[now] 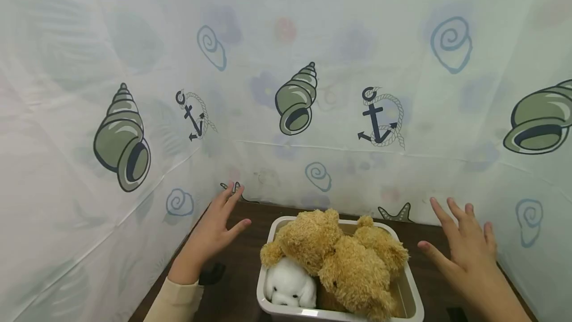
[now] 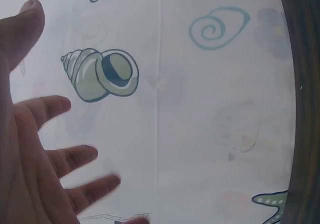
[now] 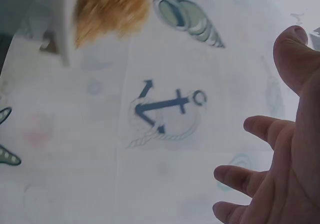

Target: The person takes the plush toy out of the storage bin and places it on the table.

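A white plastic bin stands on the dark table, filled with plush toys. Fluffy golden-brown plush toys fill most of it and rise above the rim. At its front left corner lies a white plush dog, its face showing. My left hand is held up to the left of the bin, fingers spread and holding nothing. On the other side my right hand is raised, also with spread fingers and an empty palm. In the right wrist view, brown plush fur shows past the bin's edge.
The dark wood-grain table runs up to a white cloth wall printed with shells, anchors and starfish. The cloth encloses the back and both sides. A small black object lies by the left wrist, and another dark item near the right forearm.
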Demonstrator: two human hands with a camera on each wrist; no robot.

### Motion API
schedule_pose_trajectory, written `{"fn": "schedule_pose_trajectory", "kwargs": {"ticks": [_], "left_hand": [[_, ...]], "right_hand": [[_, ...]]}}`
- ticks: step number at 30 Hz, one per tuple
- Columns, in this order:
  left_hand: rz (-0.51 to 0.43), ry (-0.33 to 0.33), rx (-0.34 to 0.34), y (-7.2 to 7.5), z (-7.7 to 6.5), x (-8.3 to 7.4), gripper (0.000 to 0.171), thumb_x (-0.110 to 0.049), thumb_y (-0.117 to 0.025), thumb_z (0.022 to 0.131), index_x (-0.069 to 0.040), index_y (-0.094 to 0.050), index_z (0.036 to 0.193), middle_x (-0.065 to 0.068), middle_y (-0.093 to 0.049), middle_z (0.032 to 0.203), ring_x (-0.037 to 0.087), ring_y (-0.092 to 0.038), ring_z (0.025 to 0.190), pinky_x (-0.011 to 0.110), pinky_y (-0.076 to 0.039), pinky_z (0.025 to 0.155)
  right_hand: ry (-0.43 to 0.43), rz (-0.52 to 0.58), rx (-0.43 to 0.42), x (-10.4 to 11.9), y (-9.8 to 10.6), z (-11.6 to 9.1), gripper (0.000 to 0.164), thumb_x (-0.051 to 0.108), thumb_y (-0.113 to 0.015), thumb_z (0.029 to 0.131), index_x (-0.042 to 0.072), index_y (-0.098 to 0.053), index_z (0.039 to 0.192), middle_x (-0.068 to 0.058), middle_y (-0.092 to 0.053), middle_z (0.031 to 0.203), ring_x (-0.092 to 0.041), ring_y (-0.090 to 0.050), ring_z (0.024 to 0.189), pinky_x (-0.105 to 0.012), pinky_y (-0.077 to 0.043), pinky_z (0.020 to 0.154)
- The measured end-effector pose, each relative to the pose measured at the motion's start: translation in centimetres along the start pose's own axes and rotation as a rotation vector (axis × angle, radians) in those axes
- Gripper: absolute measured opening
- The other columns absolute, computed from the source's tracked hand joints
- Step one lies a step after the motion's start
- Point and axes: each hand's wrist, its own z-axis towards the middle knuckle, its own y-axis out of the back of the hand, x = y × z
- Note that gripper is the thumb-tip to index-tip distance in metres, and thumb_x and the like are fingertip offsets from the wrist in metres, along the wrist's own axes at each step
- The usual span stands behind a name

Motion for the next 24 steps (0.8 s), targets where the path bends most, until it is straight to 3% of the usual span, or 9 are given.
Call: {"fn": "schedule_pose_trajectory", "kwargs": {"ticks": [6, 10, 13, 18, 24], "left_hand": [[-0.113, -0.013, 0.024, -1.9, -0.5, -0.1, 0.083, -0.052, -0.066, 0.094, -0.037, -0.019, 0.161, 0.004, -0.026, 0.167, 0.034, -0.032, 0.151, 0.061, -0.036, 0.112], [-0.170, -0.006, 0.063, -3.5, -0.6, 0.6, 0.079, -0.057, -0.062, 0.095, -0.039, -0.021, 0.160, -0.004, -0.040, 0.156, 0.025, -0.044, 0.143, 0.056, -0.042, 0.108], [-0.254, -0.001, 0.105, -4.7, -0.4, 1.1, 0.075, -0.057, -0.061, 0.096, -0.042, -0.022, 0.159, -0.010, -0.046, 0.147, 0.020, -0.051, 0.134, 0.053, -0.046, 0.105], [-0.373, -0.023, 0.147, -6.8, -0.5, 1.8, 0.072, -0.049, -0.064, 0.096, -0.042, -0.027, 0.157, -0.012, -0.048, 0.142, 0.024, -0.059, 0.126, 0.050, -0.050, 0.101], [-0.479, -0.063, 0.219, -8.3, -0.9, 1.9, 0.068, -0.044, -0.062, 0.099, -0.038, -0.027, 0.158, -0.003, -0.050, 0.141, 0.025, -0.064, 0.119, 0.046, -0.053, 0.095]], "right_hand": [[0.057, 0.044, 0.001, 1.7, 0.7, -0.7, 0.088, 0.042, -0.068, 0.095, 0.029, -0.015, 0.164, -0.016, -0.015, 0.170, -0.035, 0.012, 0.158, -0.065, 0.023, 0.116], [0.047, 0.114, 0.046, 2.7, 0.8, -0.8, 0.088, 0.038, -0.069, 0.096, 0.032, -0.012, 0.163, -0.010, -0.007, 0.172, -0.031, 0.014, 0.158, -0.062, 0.020, 0.119], [0.027, 0.146, 0.082, 3.4, 0.6, -0.9, 0.089, 0.037, -0.069, 0.096, 0.035, -0.010, 0.163, -0.005, -0.001, 0.172, -0.031, 0.013, 0.158, -0.065, 0.013, 0.120], [0.008, 0.169, 0.143, 4.4, 0.4, -1.2, 0.090, 0.040, -0.068, 0.096, 0.039, -0.007, 0.162, -0.001, 0.001, 0.172, -0.031, 0.013, 0.158, -0.078, -0.002, 0.113], [0.004, 0.162, 0.155, 5.6, 1.1, -1.4, 0.091, 0.043, -0.069, 0.095, 0.040, -0.007, 0.162, -0.001, 0.001, 0.172, -0.032, 0.013, 0.158, -0.082, -0.011, 0.106]]}}
